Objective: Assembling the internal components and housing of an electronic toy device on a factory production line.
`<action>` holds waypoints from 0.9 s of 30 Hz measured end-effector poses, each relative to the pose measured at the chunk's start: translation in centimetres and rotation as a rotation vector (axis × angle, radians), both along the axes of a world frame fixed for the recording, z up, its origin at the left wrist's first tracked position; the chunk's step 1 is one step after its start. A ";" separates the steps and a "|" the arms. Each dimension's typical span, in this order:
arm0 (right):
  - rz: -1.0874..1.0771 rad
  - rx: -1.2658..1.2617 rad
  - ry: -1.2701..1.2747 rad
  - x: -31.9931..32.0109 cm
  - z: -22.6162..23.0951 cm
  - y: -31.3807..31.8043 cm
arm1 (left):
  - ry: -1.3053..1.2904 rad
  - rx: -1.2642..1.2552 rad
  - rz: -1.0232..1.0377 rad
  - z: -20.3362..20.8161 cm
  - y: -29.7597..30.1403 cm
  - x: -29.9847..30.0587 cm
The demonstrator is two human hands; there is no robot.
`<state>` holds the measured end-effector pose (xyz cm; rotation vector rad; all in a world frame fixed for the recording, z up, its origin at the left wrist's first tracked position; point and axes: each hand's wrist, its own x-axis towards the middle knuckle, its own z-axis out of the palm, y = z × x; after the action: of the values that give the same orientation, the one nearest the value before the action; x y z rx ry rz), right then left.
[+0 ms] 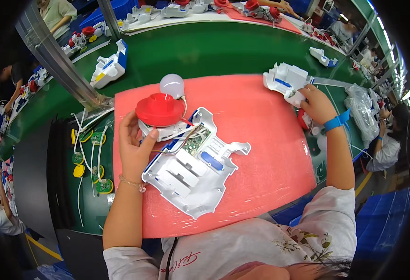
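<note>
The left hand (134, 145) is curled around the white base of a round red plastic cap assembly (160, 112), thumb pressed on its near side. At one o'clock of the cap sits a frosted white bulb (172, 85). At five o'clock lies an open white plastic housing shell (194, 172) with a green circuit board (196, 140) inside, resting on a salmon-pink foam mat (261, 140). The right hand (314, 103), at three o'clock, grips a second white moulded housing (286, 80) at the mat's far corner. A green conveyor belt (205, 51) runs at twelve o'clock.
</note>
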<state>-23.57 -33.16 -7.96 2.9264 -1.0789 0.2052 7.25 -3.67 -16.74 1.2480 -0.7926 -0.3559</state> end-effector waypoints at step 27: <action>0.808 0.464 -0.299 13.8 -4.1 11.8 | -0.152 0.014 0.028 1.1 -0.6 -0.8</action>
<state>-9.78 -21.32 -12.02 3.6698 0.1642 0.4563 6.45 -4.25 -15.67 1.3090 -0.9030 -0.2461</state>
